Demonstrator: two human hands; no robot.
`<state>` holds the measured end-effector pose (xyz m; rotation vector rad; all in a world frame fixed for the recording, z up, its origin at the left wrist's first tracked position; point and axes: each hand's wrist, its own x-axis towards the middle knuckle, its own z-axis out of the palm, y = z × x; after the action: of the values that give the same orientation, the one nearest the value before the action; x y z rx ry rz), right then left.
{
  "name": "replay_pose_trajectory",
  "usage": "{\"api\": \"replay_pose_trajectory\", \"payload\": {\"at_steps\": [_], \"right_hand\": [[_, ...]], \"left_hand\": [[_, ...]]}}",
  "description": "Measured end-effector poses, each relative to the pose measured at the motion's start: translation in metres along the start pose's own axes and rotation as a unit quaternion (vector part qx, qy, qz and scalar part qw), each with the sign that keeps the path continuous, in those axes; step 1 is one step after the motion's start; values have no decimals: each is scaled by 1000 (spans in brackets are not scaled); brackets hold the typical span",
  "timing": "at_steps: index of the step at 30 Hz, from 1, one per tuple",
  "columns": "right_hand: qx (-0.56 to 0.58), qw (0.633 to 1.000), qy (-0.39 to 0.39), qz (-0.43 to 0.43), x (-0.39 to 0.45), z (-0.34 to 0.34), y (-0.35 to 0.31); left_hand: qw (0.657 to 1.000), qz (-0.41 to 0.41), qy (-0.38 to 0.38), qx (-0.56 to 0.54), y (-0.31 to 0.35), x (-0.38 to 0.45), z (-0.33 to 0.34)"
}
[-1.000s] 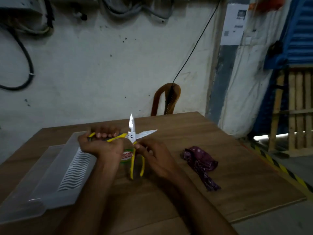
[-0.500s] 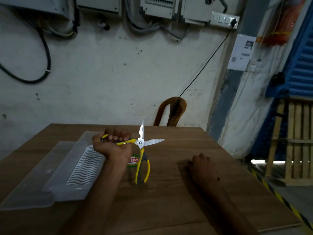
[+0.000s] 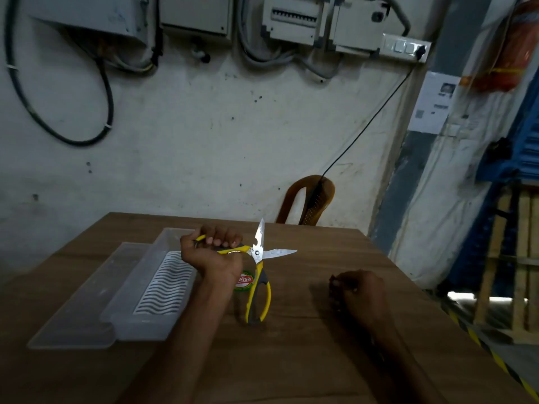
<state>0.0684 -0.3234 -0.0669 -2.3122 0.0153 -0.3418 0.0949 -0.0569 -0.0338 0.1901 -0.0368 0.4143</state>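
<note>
scissors, blades splayed wide, sit above the table in the left hand, fingers wrapped tight round one yellow handle, the other hanging down. stiff, sharp steel, likely weighty: take the handles only. the right hand curls on the table; whether it grips anything i cannot tell.

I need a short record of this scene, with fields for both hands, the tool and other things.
left hand: grips one yellow handle of the scissors
scissors: blades wide open, second handle hangs down
right hand: fingers curled, low over the table; contents too dark to tell
plastic box: clear, wavy insert, left of the left hand
round label: green and red, partly behind the left wrist
table: wooden
</note>
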Motion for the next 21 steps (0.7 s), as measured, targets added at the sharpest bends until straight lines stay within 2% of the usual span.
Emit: {"api": "replay_pose_trajectory", "payload": {"at_steps": [3,4,6,8,13,18,21], "right_hand": [[201,976,58,-51,-26,13,-26],[208,971,81,-86,-28,22,-32],[112,962,148,-200,-26,42,-43],[60,942,179,-279,-21,65,-55],[73,939,178,-286,-12,107,-66],[86,937,207,-269,-9,102,-68],[102,946,209,-227,-5,96,-60]], "left_hand": [[1000,-2,-5,-7,-3,-1,1],[1000,-4,-8,-5,-6,-2,0],[1000,-7,-18,0,-9,-3,-2],[999,-8,-32,5,-10,-4,-4],[999,1,-38,18,-12,-8,-6],[999,2,-32,9,-12,-8,-6],[999,16,-29,10,-13,-10,-4]]}}
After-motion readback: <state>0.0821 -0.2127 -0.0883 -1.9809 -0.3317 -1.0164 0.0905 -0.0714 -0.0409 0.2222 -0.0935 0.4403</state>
